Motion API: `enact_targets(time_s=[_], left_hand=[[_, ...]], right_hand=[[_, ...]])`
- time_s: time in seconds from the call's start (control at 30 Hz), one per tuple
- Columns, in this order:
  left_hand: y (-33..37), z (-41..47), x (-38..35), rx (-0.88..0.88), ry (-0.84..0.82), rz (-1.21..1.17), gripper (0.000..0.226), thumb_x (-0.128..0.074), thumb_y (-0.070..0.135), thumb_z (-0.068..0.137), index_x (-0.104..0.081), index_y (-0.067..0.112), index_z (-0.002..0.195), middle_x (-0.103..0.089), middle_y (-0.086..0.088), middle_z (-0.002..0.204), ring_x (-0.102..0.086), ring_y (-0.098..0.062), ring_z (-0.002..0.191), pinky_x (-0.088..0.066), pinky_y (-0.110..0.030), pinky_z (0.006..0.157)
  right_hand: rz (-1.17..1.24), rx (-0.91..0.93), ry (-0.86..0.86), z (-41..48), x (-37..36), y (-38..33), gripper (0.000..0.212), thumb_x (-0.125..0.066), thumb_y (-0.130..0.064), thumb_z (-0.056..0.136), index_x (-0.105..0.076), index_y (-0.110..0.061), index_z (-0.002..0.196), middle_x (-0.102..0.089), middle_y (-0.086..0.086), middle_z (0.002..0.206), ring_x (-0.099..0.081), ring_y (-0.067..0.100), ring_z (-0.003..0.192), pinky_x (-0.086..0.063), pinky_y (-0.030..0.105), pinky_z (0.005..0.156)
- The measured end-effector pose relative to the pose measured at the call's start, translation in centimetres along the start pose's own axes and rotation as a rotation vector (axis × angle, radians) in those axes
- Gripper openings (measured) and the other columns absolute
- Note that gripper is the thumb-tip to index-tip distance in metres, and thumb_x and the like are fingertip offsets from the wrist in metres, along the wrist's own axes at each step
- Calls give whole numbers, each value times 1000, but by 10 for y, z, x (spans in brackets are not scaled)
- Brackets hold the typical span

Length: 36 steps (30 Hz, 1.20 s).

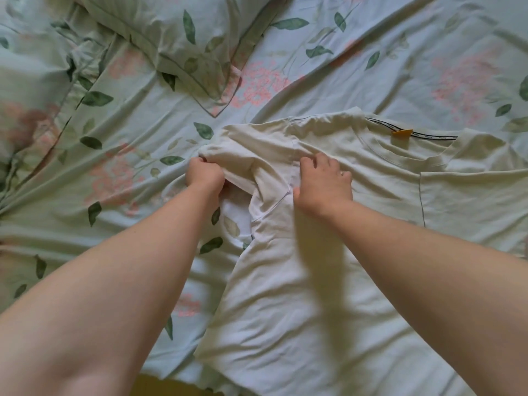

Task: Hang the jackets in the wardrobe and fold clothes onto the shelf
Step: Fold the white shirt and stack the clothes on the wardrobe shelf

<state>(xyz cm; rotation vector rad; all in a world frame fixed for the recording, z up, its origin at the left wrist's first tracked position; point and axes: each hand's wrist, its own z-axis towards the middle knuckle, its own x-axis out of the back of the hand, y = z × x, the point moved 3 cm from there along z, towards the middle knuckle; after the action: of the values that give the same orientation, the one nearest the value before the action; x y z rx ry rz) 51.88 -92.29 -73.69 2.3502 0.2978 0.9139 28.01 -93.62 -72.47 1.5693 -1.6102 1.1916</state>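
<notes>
1. The shirt [328,267] lies flat on the bed [328,67], in the middle and right of the view. Its long axis runs from the collar [411,157] at the far side to the hem near the person.
2. One sleeve [243,150] points to the left, bunched.
3. The shirt is pale cream and creased, with an orange tag [402,133] on a dark neck tape. Its right part is folded inward with a straight edge.
4. The left hand [204,175] grips the sleeve end, with the fingers curled around it.
5. The right hand [323,181] rests near the armpit seam, with bent fingertips on the cloth. I cannot tell if it pinches.
6. The hem and the right side are cut off by the frame, and the tape letters are unreadable.
7. A pillow [171,32] lies at the far left.
</notes>
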Motion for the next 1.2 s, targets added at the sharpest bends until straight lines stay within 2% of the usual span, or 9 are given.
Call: enact_targets(time_s=[0.2, 0.3, 0.4, 0.67, 0.8, 0.9, 1.0, 1.07, 1.2], left_hand=[[32, 1, 16, -232, 271, 225, 17, -31, 13, 100, -46, 20, 104, -50, -1, 92, -50, -26, 88, -46, -36, 80], [41, -3, 17, -549, 259, 540, 21, -33, 22, 107, -51, 17, 116, -53, -5, 99, -50, -27, 90, -38, -38, 76], [41, -3, 16, -712, 227, 686, 23, -37, 29, 107, -52, 17, 120, -59, -10, 107, -55, -32, 98, -35, -38, 74], [8, 4, 18, -233, -34, 750, 94, -18, 83, 90, -70, 6, 99, -68, -15, 101, -63, -34, 90, -45, -38, 73], [8, 7, 10, -293, -156, 566, 71, -50, 78, 86, -75, 12, 96, -73, -7, 101, -66, -30, 98, -54, -42, 90], [6, 1, 4, -289, -202, 357, 64, -64, 74, 79, -54, 11, 72, -61, 0, 73, -61, -24, 72, -53, -40, 69], [0, -11, -3, -238, -339, 202, 48, -84, 51, 74, -53, 16, 82, -60, 1, 79, -59, -20, 70, -47, -33, 56], [-2, -13, -4, -207, -384, 188, 43, -89, 34, 71, -61, 16, 98, -68, -3, 95, -67, -22, 82, -53, -34, 61], [0, -12, -6, -178, -377, 263, 28, -81, 22, 78, -68, 13, 101, -72, -9, 101, -70, -29, 95, -60, -47, 84]], right_hand=[[-7, 17, -46, 2, 4, -6, 64, -57, -39, 86, -34, -25, 143, -41, 16, 138, -41, 37, 128, -41, 48, 96], [-44, 28, -147, 2, 3, -9, 96, -66, -59, 77, -16, -31, 155, -34, 20, 146, -37, 40, 133, -41, 49, 99], [-104, 11, -272, 1, -3, -16, 129, -72, -74, 64, 5, -33, 159, -8, 26, 162, -20, 44, 146, -37, 55, 106], [-152, -23, -301, 3, -10, -26, 139, -78, -72, 65, 15, -27, 158, 8, 32, 162, -14, 51, 147, -31, 58, 111], [-161, -21, -301, 7, -11, -26, 141, -79, -73, 63, 14, -27, 159, 5, 32, 162, -18, 50, 146, -35, 56, 109], [-154, -17, -293, 9, -13, -27, 142, -79, -73, 60, 12, -27, 159, 4, 33, 162, -21, 50, 145, -37, 54, 109], [-150, -15, -288, 11, -15, -25, 142, -79, -75, 59, 11, -28, 159, 4, 33, 162, -21, 50, 145, -36, 52, 111], [-144, -13, -306, 10, -14, -25, 143, -79, -75, 58, 11, -29, 159, 5, 32, 162, -20, 50, 145, -34, 51, 113], [-98, -13, -365, 10, -5, -22, 144, -79, -75, 58, 12, -30, 159, 6, 31, 163, -19, 49, 147, -32, 50, 114]])
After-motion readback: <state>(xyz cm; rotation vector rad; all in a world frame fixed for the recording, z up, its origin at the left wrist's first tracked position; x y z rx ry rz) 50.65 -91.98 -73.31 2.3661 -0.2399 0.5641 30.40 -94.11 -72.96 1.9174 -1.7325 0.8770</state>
